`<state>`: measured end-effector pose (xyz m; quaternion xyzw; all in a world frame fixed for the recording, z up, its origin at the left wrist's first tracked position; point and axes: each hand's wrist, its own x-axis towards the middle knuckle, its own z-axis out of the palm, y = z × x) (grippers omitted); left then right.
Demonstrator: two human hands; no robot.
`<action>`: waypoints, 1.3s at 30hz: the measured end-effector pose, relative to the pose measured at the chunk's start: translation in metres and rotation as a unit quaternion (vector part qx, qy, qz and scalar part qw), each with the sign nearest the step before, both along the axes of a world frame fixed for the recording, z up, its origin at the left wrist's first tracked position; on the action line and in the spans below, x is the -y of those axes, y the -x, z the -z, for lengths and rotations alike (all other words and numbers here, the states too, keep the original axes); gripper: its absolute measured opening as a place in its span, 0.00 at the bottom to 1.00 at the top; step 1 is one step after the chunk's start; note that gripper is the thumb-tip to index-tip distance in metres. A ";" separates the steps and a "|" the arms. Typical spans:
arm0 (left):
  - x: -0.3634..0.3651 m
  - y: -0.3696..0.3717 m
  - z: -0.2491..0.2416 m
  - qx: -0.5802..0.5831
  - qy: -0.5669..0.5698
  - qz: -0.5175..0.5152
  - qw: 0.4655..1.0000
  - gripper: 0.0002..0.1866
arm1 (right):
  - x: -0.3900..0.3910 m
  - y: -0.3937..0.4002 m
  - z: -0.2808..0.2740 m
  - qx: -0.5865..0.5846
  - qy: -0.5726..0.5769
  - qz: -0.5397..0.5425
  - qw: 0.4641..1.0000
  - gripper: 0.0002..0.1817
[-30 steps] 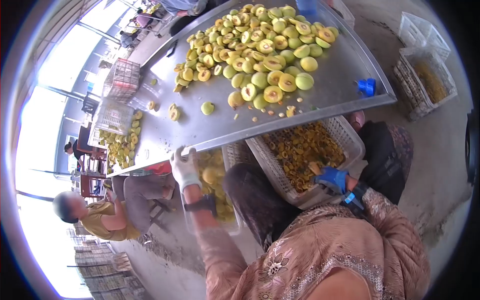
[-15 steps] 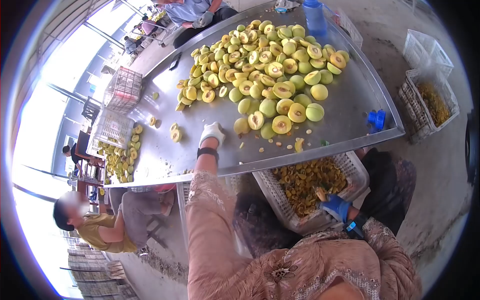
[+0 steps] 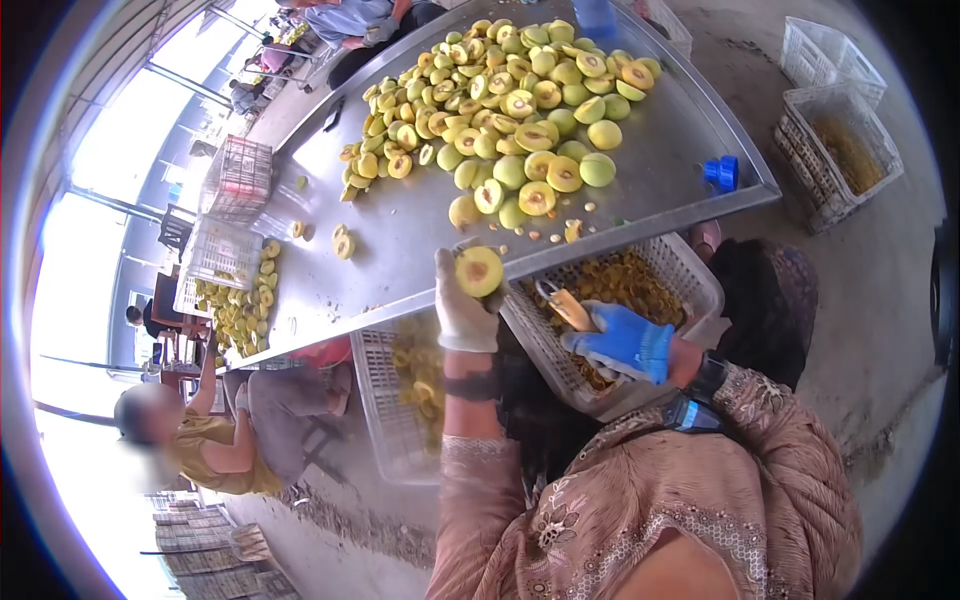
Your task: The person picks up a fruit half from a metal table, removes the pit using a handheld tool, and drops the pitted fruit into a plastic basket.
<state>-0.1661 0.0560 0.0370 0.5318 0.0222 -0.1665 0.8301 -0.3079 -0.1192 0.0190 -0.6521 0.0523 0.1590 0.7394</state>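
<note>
My left hand (image 3: 466,312), in a white glove, is closed around a peach half (image 3: 479,271) just past the table's near edge. The cut face is turned up, with a reddish-brown centre. My right hand (image 3: 625,342), in a blue glove, grips a pitting tool with a wooden handle (image 3: 572,309) and a metal loop (image 3: 547,287) at its tip. The loop points toward the peach half but stays apart from it. Below the tool stands a white crate (image 3: 708,300) of brownish-yellow scraps. A large pile of whole and halved yellow-green peaches (image 3: 510,105) covers the table's middle.
The metal table (image 3: 670,195) has a raised rim and carries a blue cap (image 3: 721,173). Another crate (image 3: 385,400) with fruit pieces stands left of my legs. Crates (image 3: 838,150) sit on the floor at right. A seated person (image 3: 215,440) is at left, another across the table.
My left hand has come back from the tabletop to the near edge, now holding a peach half. My right hand has risen from the scrap crate toward it with the tool. The view has shifted.
</note>
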 end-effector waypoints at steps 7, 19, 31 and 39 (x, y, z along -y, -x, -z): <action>0.021 0.049 0.023 0.046 -0.025 -0.067 0.996 0.20 | -0.021 0.008 -0.010 -0.014 0.055 0.012 0.998 0.25; 0.026 0.085 0.024 0.132 -0.096 -0.074 0.984 0.16 | -0.034 0.022 0.017 0.125 0.234 0.047 0.963 0.26; 0.021 0.103 -0.011 0.146 -0.067 0.088 0.983 0.27 | -0.025 0.043 0.006 0.179 0.100 -0.022 0.979 0.20; 0.034 0.105 0.000 0.115 -0.010 0.125 0.985 0.26 | -0.006 0.057 0.005 -0.153 -0.457 -0.203 0.852 0.09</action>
